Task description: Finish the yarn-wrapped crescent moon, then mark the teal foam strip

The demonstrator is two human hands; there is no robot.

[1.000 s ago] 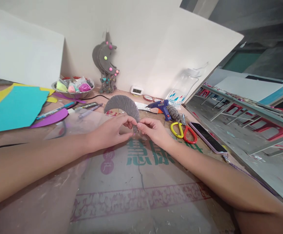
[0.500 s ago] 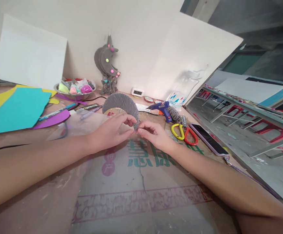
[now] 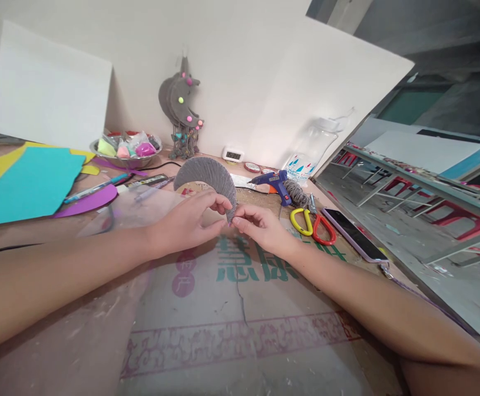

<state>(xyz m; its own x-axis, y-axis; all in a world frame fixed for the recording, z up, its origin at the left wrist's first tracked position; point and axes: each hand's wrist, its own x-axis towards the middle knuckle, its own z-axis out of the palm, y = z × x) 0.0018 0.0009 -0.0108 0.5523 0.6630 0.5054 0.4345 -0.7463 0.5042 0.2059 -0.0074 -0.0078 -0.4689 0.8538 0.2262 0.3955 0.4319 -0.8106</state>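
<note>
A crescent wrapped in grey yarn [image 3: 207,171] is held up over the table, its curve toward the wall. My left hand [image 3: 196,217] is closed on the crescent near its lower right tip, fingers over the inner edge and thumb below. At that same tip, my right hand [image 3: 260,224] pinches with thumb and forefinger. Whether a yarn end lies in this pinch is too small to make out. Both hands nearly touch each other. Beneath them lies a printed cardboard sheet [image 3: 207,341].
Right of my hands lie scissors with yellow and red handles [image 3: 323,230], a phone [image 3: 355,235], a blue glue gun [image 3: 276,182] and a grey yarn ball [image 3: 296,193]. Behind stand a clear bottle [image 3: 309,151], a small clock [image 3: 233,154] and a metal bowl [image 3: 126,160]. Coloured sheets [image 3: 29,184] lie left.
Almost nothing differs. Both hands stay at the crescent's tip with only a tiny shift of the fingers, and the camera view has moved slightly.
</note>
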